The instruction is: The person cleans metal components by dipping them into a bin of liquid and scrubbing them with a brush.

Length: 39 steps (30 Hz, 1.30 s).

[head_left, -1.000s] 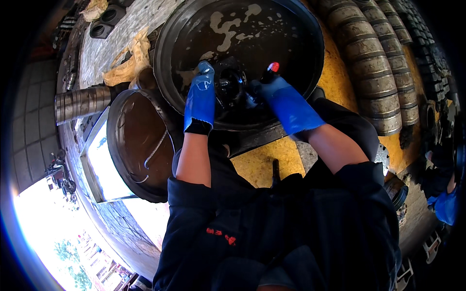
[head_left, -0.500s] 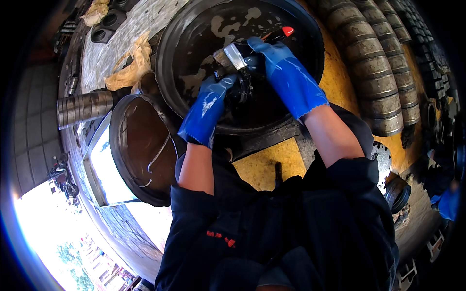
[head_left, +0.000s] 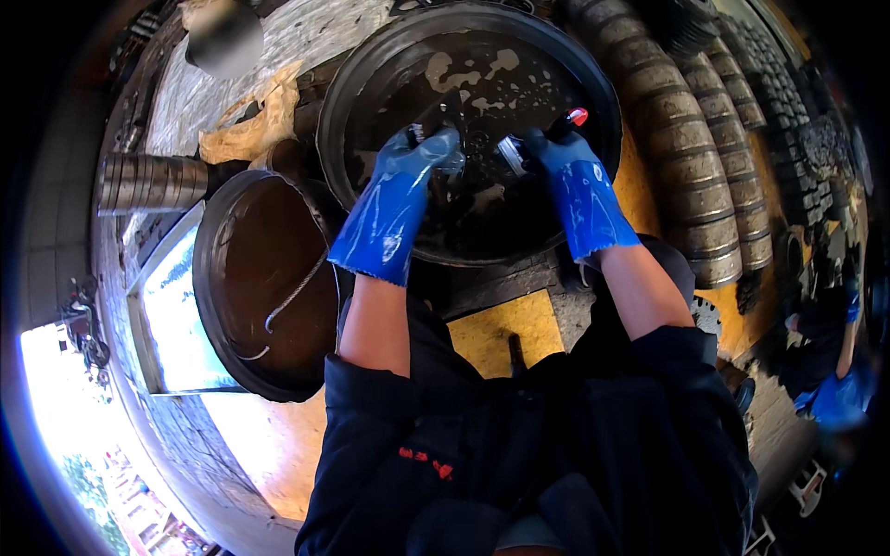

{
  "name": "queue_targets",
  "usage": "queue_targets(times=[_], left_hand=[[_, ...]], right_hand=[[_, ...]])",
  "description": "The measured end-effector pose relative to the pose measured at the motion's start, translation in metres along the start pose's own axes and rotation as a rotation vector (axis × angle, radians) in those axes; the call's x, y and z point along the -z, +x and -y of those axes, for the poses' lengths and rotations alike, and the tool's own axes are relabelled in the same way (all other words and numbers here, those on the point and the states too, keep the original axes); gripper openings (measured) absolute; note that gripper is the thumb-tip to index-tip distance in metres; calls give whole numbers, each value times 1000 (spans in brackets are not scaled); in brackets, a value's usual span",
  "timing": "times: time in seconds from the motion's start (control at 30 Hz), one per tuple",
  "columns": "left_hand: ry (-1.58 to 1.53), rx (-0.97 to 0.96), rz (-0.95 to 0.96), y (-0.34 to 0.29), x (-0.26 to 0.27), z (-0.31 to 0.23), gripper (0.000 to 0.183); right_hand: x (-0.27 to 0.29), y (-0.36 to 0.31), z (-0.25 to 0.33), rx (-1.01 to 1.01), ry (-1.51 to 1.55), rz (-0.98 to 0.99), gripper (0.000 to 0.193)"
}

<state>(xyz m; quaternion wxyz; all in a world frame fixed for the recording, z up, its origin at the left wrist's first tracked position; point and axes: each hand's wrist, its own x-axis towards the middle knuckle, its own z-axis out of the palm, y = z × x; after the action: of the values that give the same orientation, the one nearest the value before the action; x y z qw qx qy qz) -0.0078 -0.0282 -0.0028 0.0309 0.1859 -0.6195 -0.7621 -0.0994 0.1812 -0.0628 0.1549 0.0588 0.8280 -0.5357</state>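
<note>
Both my hands wear long blue rubber gloves and are over a wide round black basin of dark liquid with patches of foam. In my right hand is a paintbrush with a metal ferrule and a dark, red-tipped handle; its bristle end points left and down. My left hand grips a dark, wet part, largely hidden by the glove, so its kind is unclear. A gap separates the brush from the part.
Left of the basin stands a dark bucket with brown liquid and a wire handle. Stacked metal rings lie beyond it, near a tan cloth. Rows of ribbed metal cylinders line the right. Another person's blue glove shows far right.
My hands have moved apart: the right one drew the brush right and down, away from the part. A dark rounded object now blurs the upper left, where square blocks showed.
</note>
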Motion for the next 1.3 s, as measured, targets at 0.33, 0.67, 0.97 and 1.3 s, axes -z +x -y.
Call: queue_targets(times=[0.33,0.67,0.97,1.3], left_hand=[[1308,-159,-74,-8,-40,4,42],[1460,-120,-3,-22,-43,21,48],[1492,-42,35,-21,-45,26,51],[1459,16,71,-18,-46,24,49]], right_hand=[[3,3,2,231,-492,89,35],[-17,-5,30,100,-403,127,39],[-19,-14,33,120,-461,96,36],[-23,-9,18,194,-489,53,35]])
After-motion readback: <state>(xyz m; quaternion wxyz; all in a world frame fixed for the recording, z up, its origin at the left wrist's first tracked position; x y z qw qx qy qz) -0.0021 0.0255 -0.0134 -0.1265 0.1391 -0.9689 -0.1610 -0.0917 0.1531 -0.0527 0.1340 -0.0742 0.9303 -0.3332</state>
